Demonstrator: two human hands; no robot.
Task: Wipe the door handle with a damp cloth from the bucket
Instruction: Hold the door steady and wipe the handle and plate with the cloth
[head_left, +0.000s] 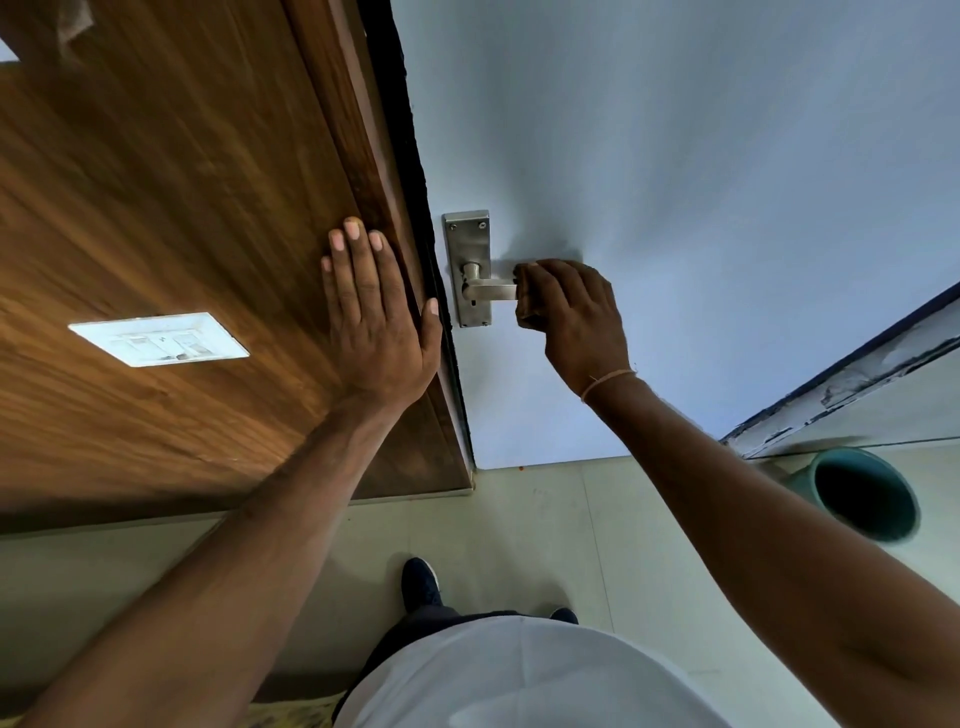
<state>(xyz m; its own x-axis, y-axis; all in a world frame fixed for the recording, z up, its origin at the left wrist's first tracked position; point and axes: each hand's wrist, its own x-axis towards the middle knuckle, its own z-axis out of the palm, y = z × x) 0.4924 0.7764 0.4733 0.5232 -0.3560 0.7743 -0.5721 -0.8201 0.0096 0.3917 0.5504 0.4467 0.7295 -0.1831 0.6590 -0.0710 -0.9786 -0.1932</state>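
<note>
A steel lever door handle (488, 289) on a steel backplate (466, 244) is fixed to the pale blue door (675, 182). My right hand (576, 317) is closed around the outer end of the lever, with a brown cloth (525, 299) bunched between fingers and lever. My left hand (376, 317) lies flat with fingers spread on the wooden door frame, just left of the handle. A teal bucket (865, 493) stands on the floor at the lower right; its inside looks dark.
Wood panelling (156, 208) with a white switch plate (158, 339) fills the left. The dark door edge (415, 156) runs between frame and door. Pale floor tiles (545, 530) lie below, with my dark shoes (421, 584) on them. A worn blue-edged panel (852, 379) is at right.
</note>
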